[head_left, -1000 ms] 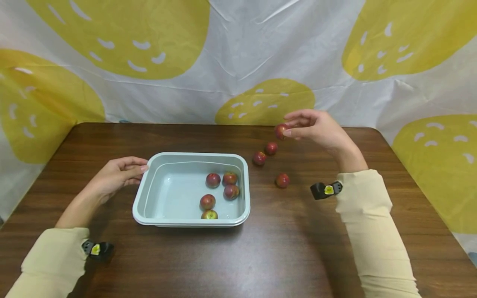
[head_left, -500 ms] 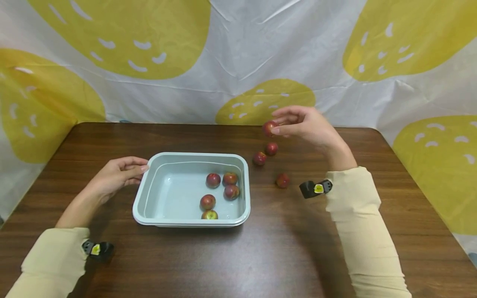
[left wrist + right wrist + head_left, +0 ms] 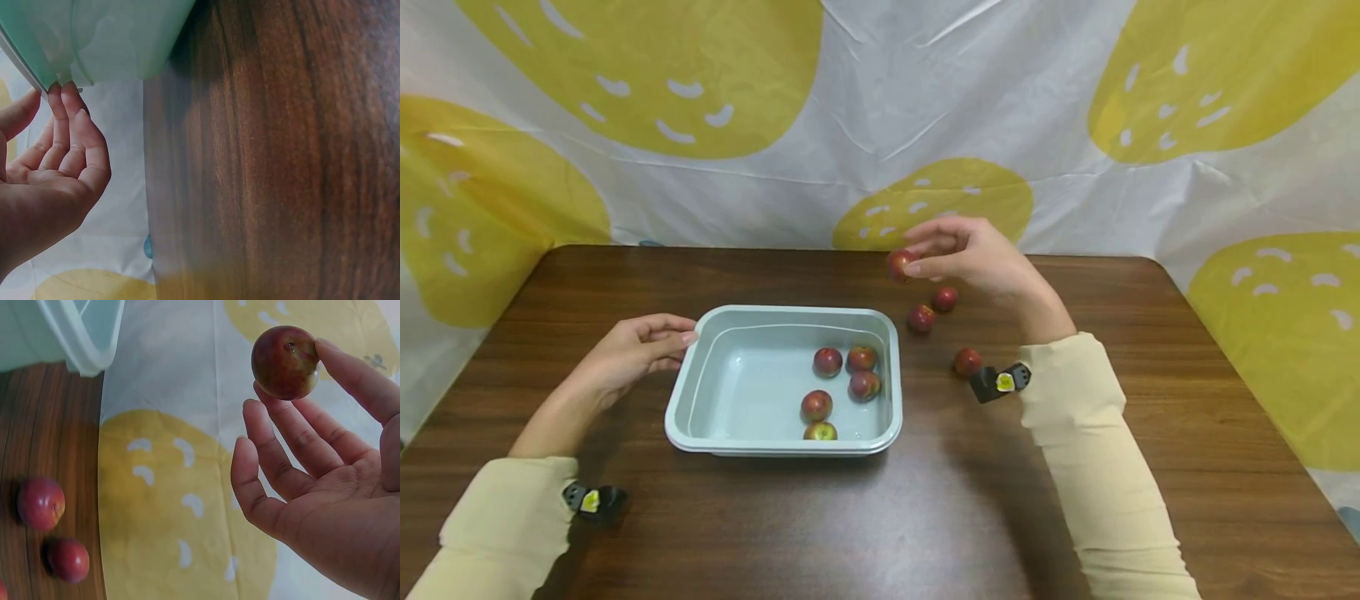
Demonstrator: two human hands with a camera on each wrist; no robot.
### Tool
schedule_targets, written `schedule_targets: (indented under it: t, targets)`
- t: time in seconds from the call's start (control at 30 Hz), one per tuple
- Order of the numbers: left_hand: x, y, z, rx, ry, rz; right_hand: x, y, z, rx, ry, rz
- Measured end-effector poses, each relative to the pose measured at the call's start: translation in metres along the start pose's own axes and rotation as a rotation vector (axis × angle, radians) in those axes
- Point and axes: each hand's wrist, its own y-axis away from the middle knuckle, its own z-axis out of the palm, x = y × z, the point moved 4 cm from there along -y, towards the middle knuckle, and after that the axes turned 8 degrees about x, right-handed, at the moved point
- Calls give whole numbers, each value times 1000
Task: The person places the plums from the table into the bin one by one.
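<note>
Held plum (image 3: 901, 265): I log it aloft just beyond the far right corner of the tub (image 3: 760, 392). One second ago it hung farther right of the tub; the right hand (image 3: 966, 257) has carried it leftward, past the two far loose plums (image 3: 922, 318). Right thumb and fingertips pinch it; the remaining fingers are loosely bent.

Surface: dark red, round, greenish-brown mottling on the lower side in my right wrist view, with a small stem dimple showing.

Left hand (image 3: 643, 350) unchanged: thumb and fingertips grip the tub's left rim. I count five plums (image 3: 817, 406) inside the tub, mostly towards its right, also unchanged, and a third loose plum (image 3: 966, 362) right of the tub.

Hard to read: the tub's near rim hides the underside of the nearest plum within; a black strap (image 3: 1000, 382) on the right sleeve slightly overlaps that third loose plum. From my left wrist view, I get only part of the tub, its contents unseen.
</note>
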Motion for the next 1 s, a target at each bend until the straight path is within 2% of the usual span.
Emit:
schedule_targets:
  t: [0.17, 0.4, 1.0]
  targets:
    - [0, 0, -1, -2, -1, 1, -3, -4, 14, -21, -28, -8]
    - [1, 0, -1, -4, 4, 3, -6, -9, 34, -53, 25, -22]
    - [0, 0, -1, -7, 40, 10, -7, -11, 81, -167, 33, -17]
